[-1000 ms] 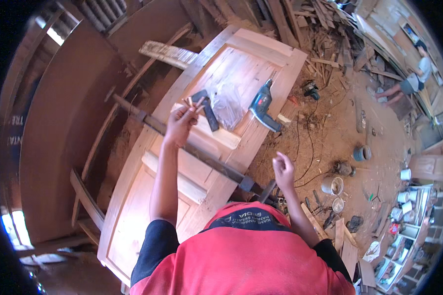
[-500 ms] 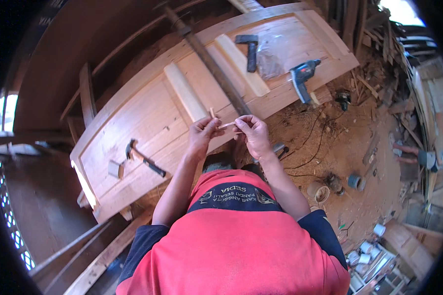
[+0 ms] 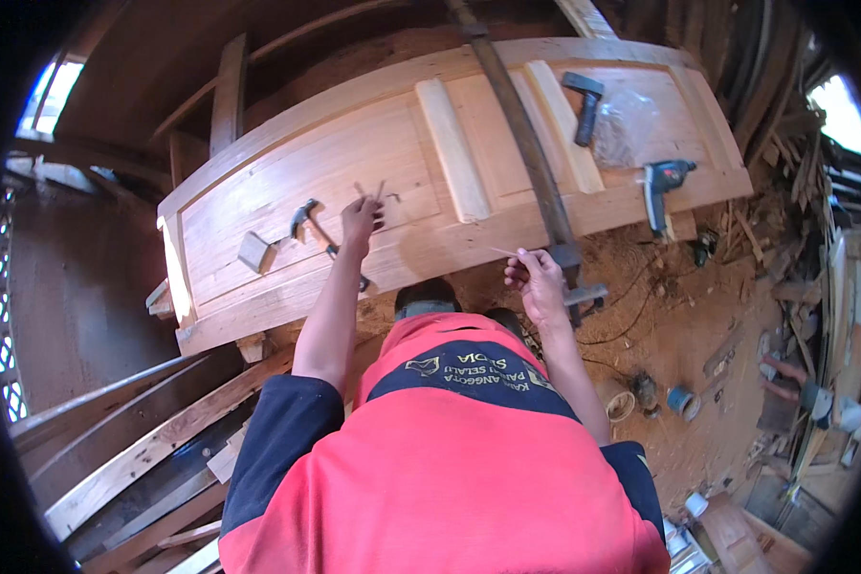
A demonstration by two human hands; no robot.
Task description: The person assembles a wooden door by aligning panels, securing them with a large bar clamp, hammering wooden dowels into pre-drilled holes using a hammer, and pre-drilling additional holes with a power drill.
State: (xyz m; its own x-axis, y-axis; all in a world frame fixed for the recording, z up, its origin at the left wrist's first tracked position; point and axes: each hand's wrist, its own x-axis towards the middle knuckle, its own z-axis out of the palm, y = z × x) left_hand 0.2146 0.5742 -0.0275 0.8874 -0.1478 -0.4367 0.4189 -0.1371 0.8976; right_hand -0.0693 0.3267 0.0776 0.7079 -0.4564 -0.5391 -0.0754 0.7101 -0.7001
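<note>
A pale wooden door panel [image 3: 306, 177] lies across supports in front of me. Over its middle, my left hand [image 3: 360, 222] has its fingers drawn together beside small thin slivers [image 3: 393, 197]; whether one is between the fingertips is hard to make out. Just off the panel's near edge, my right hand [image 3: 540, 283] pinches a thin wooden stick [image 3: 501, 252] that points left. Left of my left hand lies a claw hammer [image 3: 312, 225], its handle partly behind my forearm. A small square block [image 3: 254, 252] rests beside the hammer.
A long metal bar clamp [image 3: 526, 134] crosses the panel. Farther right are a dark-headed mallet [image 3: 588, 105], a clear plastic bag [image 3: 625, 129] and a power drill [image 3: 662, 191]. Timber planks [image 3: 153, 445] are stacked at lower left. Cords and tins lie on the dusty floor [image 3: 641, 316].
My hands, together half a second ago, have moved apart. My left hand has gone left over the panel; my right hand keeps the thin stick. The view has shifted too.
</note>
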